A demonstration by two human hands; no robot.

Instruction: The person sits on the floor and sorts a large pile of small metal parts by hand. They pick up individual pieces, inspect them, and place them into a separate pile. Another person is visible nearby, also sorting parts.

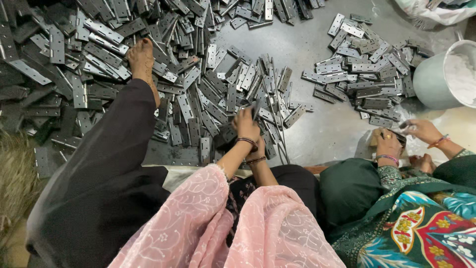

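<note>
I sit on the floor in front of a big heap of grey metal hinges (198,99). My left hand (246,125) is raised over the heap's near edge, its fingers closed around a dark hinge (255,110). My right hand (259,147) sits just below and behind my left wrist. It is mostly hidden, so its grip cannot be made out. Both wrists wear bangles. Several thin metal rods (277,136) lie among the hinges just right of my hands.
My left leg in black cloth stretches out, with the bare foot (143,62) resting on the hinges. A second hinge pile (364,62) lies to the right. A white bucket (436,82) of white powder stands at far right. A co-worker's hands (404,136) work beside me.
</note>
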